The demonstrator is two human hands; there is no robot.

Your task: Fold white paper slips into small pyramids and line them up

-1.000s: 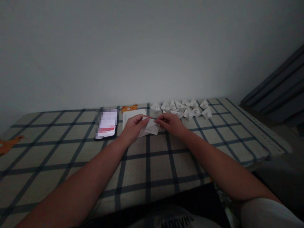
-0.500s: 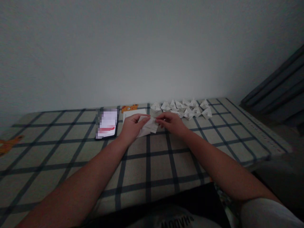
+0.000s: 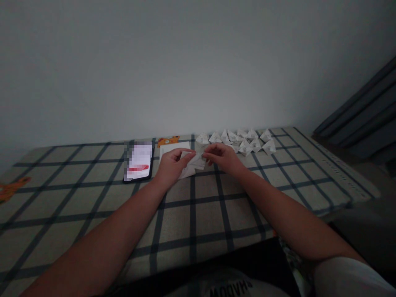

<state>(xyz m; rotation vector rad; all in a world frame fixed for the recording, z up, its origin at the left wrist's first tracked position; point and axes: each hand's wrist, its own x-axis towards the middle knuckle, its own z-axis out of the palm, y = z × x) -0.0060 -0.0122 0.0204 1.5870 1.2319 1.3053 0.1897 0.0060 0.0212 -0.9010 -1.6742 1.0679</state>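
Note:
A partly folded sheet of white paper (image 3: 191, 163) is held above the checked cloth, between my two hands. My left hand (image 3: 172, 165) is closed on its left side, thumb on top. At the paper's right corner, the fingertips of my right hand (image 3: 223, 157) are pinched together on the edge. Just behind my left hand lies a stack of white paper sheets (image 3: 175, 146), partly covered by the hand. Several small folded paper shapes (image 3: 246, 147) with pointed tops stand in rough rows beyond my right hand.
A phone (image 3: 139, 161) with a lit, blurred screen lies to the left on the checked tablecloth (image 3: 176, 214). The grey wall (image 3: 198, 66) rises at the table's far edge. A dark curtain (image 3: 365, 107) hangs at the right.
My right hand has shifted slightly up at the paper's right corner, and the paper's right flap has tilted a little. My left hand stays in place.

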